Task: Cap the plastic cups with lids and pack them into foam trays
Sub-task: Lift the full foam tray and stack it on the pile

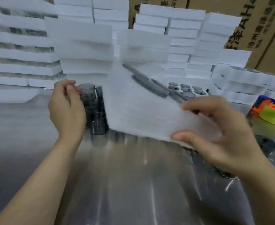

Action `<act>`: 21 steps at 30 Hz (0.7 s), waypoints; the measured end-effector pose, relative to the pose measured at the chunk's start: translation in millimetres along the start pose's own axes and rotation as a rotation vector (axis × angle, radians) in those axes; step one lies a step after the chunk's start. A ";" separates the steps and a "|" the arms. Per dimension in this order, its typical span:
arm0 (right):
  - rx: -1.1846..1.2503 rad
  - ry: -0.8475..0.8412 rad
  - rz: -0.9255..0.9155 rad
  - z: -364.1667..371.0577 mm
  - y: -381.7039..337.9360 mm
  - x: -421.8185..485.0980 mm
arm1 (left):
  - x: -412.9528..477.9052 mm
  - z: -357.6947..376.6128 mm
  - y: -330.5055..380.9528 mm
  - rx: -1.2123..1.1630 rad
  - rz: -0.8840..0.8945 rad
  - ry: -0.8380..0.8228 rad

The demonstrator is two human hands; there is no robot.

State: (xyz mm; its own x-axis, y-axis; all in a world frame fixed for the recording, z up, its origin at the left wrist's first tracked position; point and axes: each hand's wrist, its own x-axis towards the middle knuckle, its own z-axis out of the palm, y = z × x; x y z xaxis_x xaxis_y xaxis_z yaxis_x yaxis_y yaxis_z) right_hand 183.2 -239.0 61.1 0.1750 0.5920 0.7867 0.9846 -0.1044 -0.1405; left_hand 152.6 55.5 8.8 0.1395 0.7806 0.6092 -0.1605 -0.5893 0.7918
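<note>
A white foam tray [138, 108] hangs tilted above the metal table [125, 184], blurred by motion, with grey lidded cups [149, 85] showing in its upper face. My right hand [214, 135] grips its near right corner, thumb underneath. Hovering left of the tray, my left hand [67, 108] has its fingers loosely curled and holds nothing; whether it touches the tray I cannot tell. Several smoky grey plastic cups [91, 103] stand stacked behind the left hand. Loose grey lids [185, 89] lie on foam at the back right.
Tall stacks of white foam trays [84, 46] line the back, with cardboard boxes [263, 30] behind. Rolls of coloured tape [272, 114] lie at the right edge. A single foam tray [10, 96] lies at the far left.
</note>
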 end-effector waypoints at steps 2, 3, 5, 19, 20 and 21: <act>-0.050 0.062 0.076 -23.1 10.3 12.8 | -11.3 5.5 4.0 0.087 0.163 -0.027; -0.069 0.074 0.120 -33.0 19.1 22.2 | -20.4 10.1 5.0 0.130 0.285 -0.085; -0.111 0.088 0.211 -45.2 46.9 44.8 | -43.5 23.7 5.9 0.214 0.556 -0.290; -0.631 -0.298 0.637 -3.9 303.1 92.3 | -75.5 55.5 -7.4 0.526 0.657 -0.954; -0.590 -0.242 0.686 1.1 310.9 96.9 | -76.0 55.8 -7.2 0.513 0.652 -0.956; -0.554 -0.182 0.722 6.3 317.3 101.6 | -76.7 56.3 -6.8 0.501 0.654 -0.960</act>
State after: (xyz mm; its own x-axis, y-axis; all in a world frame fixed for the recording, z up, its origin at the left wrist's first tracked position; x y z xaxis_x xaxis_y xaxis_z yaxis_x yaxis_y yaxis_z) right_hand 513.4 -207.0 92.6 0.7890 0.3464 0.5074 0.5055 -0.8355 -0.2155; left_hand 198.1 -12.0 -40.9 0.8586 -0.0267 0.5119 -0.1102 -0.9849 0.1334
